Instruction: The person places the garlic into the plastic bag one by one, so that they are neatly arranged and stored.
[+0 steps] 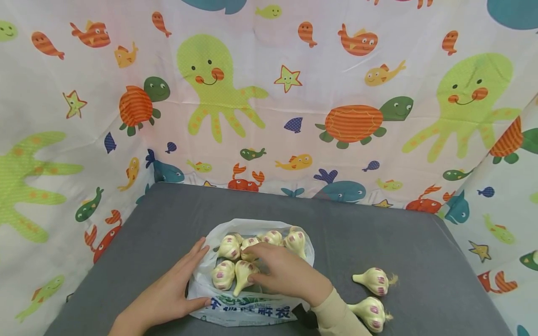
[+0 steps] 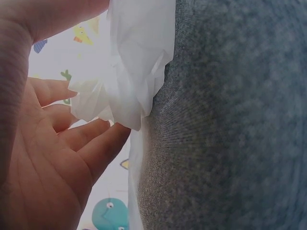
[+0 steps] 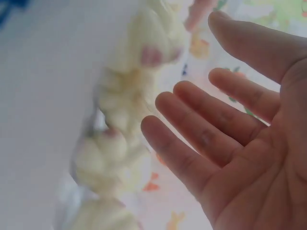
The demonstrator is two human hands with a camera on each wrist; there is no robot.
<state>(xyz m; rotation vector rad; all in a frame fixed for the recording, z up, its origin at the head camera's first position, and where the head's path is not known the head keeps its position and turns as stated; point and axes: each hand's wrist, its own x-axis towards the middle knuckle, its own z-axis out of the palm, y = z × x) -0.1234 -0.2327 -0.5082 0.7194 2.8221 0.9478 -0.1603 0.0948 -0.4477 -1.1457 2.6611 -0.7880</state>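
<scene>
Several garlic bulbs [image 1: 223,275] lie in the mouth of a thin white plastic bag [image 1: 252,225] with blue and green print along its front. My left hand [image 1: 172,284] is at the bag's left edge, thumb and fingers spread apart. In the left wrist view its fingertips meet the crumpled rim of the bag [image 2: 129,72]. Over the bulbs hovers my right hand [image 1: 286,273], its thumb close to the front garlic bulb [image 1: 244,275]. The right wrist view shows this hand [image 3: 225,139] with nearly straight fingers and nothing in it, beside a blurred row of garlic bulbs [image 3: 112,160].
Two more garlic bulbs, one farther back [image 1: 377,281] and one nearer [image 1: 371,313], lie on the grey tabletop [image 1: 424,261] right of the bag. Behind and at both sides hangs a white curtain [image 1: 269,107] printed with sea animals.
</scene>
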